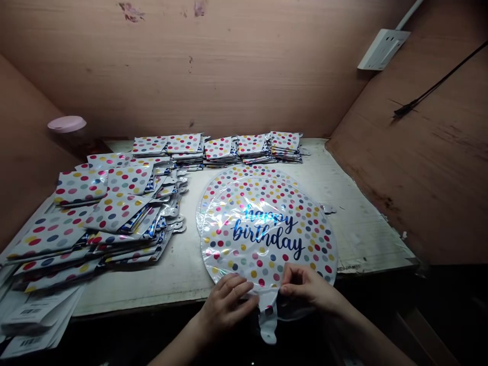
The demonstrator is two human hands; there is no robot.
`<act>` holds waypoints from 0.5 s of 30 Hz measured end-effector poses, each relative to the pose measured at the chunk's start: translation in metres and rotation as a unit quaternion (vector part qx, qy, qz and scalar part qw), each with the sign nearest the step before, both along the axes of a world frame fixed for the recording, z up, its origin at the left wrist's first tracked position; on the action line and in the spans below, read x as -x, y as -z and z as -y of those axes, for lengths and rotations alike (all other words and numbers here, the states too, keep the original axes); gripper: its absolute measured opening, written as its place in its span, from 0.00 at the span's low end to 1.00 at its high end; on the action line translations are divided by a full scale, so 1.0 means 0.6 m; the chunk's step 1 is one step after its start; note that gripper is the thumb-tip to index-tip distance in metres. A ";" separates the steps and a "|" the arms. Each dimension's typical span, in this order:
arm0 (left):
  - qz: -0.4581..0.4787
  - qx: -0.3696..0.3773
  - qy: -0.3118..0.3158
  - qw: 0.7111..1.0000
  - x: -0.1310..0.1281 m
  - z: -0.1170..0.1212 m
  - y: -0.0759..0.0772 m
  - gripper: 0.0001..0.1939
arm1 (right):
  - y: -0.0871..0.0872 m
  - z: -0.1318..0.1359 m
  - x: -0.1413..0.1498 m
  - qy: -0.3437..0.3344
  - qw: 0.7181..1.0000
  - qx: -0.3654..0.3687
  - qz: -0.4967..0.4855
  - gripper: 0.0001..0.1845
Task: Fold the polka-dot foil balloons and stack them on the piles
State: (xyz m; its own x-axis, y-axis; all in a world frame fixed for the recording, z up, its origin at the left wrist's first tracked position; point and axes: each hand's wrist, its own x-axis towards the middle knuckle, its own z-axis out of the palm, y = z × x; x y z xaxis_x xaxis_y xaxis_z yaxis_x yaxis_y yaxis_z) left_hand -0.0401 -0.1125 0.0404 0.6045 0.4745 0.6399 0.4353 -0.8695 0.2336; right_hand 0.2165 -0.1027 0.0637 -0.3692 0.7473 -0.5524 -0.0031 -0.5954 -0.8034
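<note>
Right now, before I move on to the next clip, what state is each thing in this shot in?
Happy birthday foil balloon: flat, deflated, neck hanging past the table edge.
Second round foil balloon: flat, mostly under the first.
Left hand: open, resting on the balloon.
Right hand: on the balloon beside the neck, grip unclear.
Polka-dot balloon packs: folded, stacked in piles.
Wall socket: mounted, nothing visibly plugged in.

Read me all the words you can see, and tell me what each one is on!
"happy birthday": shiny blue letters on the round foil balloon.
Small print and barcodes on the white paper sheets at the lower left: too small and blurred to read.
</note>
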 end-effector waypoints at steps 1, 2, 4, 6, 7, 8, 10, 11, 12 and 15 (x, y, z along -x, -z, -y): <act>0.009 0.002 -0.004 1.000 0.000 0.001 -0.001 0.10 | -0.001 0.000 0.002 0.010 1.000 -0.003 -0.003 0.20; 0.019 0.006 -0.011 1.000 0.000 0.001 -0.001 0.09 | -0.002 -0.003 0.003 0.018 1.000 -0.018 0.004 0.20; 0.031 0.015 -0.016 0.999 0.001 -0.001 0.000 0.10 | -0.006 -0.014 0.002 0.031 0.996 -0.073 0.040 0.19; 0.033 0.018 -0.010 0.999 0.002 -0.001 0.005 0.10 | -0.013 -0.034 -0.003 0.045 0.983 -0.146 0.099 0.17; 0.029 0.017 -0.006 0.999 0.003 0.001 0.009 0.10 | -0.018 -0.048 -0.007 0.054 0.970 -0.188 0.142 0.16; 0.018 0.018 -0.002 1.000 0.005 0.005 0.014 0.10 | -0.023 -0.063 -0.011 0.061 0.952 -0.232 0.190 0.15; -0.012 0.034 0.019 0.999 0.008 0.016 0.021 0.09 | -0.031 -0.101 -0.018 0.063 0.902 -0.313 0.291 0.12; -0.028 0.055 0.034 0.998 0.010 0.020 0.023 0.08 | -0.032 -0.122 -0.021 0.054 0.874 -0.343 0.341 0.11; -0.037 0.076 0.048 0.995 0.011 0.023 0.023 0.07 | -0.031 -0.146 -0.022 0.039 0.848 -0.361 0.385 0.11; -0.034 0.112 0.030 0.993 0.015 0.004 0.013 0.12 | -0.011 -0.223 -0.021 0.001 0.799 -0.366 0.478 0.08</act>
State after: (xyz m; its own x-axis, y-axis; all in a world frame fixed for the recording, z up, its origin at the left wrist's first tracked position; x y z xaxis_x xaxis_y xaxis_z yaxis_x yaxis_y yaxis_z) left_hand -0.0490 -0.1147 0.0325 0.6742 0.5624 0.4787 0.4054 -0.8236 0.3966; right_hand 0.2294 0.0311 0.0706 -0.0396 0.9992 0.0037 0.8191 0.0346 -0.5726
